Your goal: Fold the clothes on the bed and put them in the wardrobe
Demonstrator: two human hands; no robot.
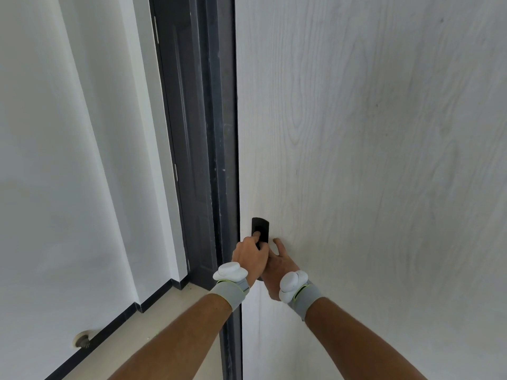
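Door (370, 160) matt woodgrain; handle (260, 227) prob. plastic.

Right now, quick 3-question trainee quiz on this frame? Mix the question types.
1. True or false: the left hand grips the black handle on the pale wood-grain door.
2. Where does the right hand lie? A) hanging free at the person's side B) against the door just right of the handle C) on the white wall
3. Fill in: each wrist wears a grey band with a white ___ on it.

Key
1. True.
2. B. Its fingers are partly hidden behind the left hand, so its grip cannot be told.
3. Puck-shaped sensor.
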